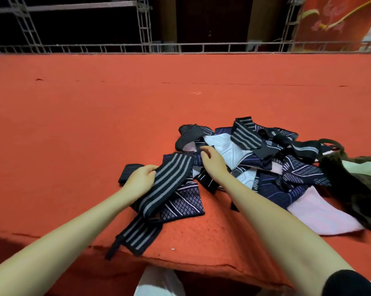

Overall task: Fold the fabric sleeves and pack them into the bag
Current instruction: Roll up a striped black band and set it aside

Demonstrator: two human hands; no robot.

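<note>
Fabric sleeves [255,159] heaped on red bench [73,124], 3 o'clock from centre. Soft, light, stretchy, limp. Left hand [140,178] pinches striped sleeve [167,184] at edge; right hand [212,163] relaxed, fingers loose above heap. Best hold: cuff ends.

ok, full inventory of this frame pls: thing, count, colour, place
striped sleeve: one, black with grey stripes, near table edge, gripped by left hand
folded band: one, dark, left of the pile, beside left hand
sleeve pile: count unclear, navy, black, white and pink, centre-right of table
dark fabric item: one, brown-black, right of the pile; cannot tell what it is
table cover: one, red-orange, under everything
plastic bag: one, whitish, below the near table edge
metal truss: grey, beyond the table
red banner: one, top right
left hand: grips striped sleeve
right hand: fingers loosely curled, over the pile
</note>
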